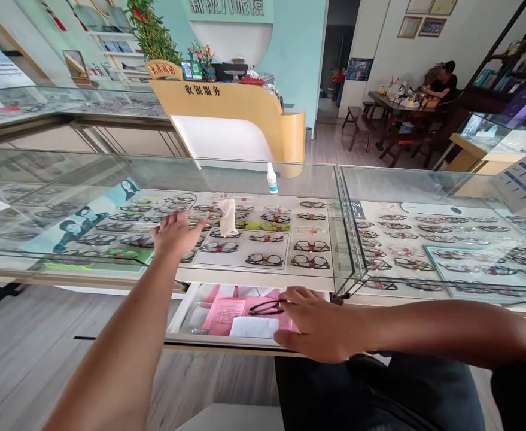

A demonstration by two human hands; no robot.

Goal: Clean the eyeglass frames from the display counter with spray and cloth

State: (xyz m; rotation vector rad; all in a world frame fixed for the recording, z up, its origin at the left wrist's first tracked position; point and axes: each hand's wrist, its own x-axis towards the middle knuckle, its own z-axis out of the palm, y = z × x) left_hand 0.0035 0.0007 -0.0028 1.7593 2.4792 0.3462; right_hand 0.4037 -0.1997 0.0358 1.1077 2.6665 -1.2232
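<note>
My left hand [177, 232] lies on the glass counter top with its fingers spread, holding nothing. Close to its right, a crumpled pale cloth [228, 218] lies on the glass, and a small white spray bottle [271, 178] stands farther back. Over a pulled-out drawer [182, 311], my right hand [314, 323] grips dark-framed eyeglasses [265, 307]; its fingers partly cover them. Below the glasses, the drawer holds pink printed papers [227, 314] and a folded white cloth or paper [254, 327]. Clear plastic-looking items sit at the drawer's left side.
Rows of eyeglasses [311, 246] lie beneath the glass, and a second showcase [406, 239] adjoins on the right. Behind stands a wooden cashier desk [227, 102]. A person [444, 84] sits at a dark table at the back right. My legs [379, 395] are below the drawer.
</note>
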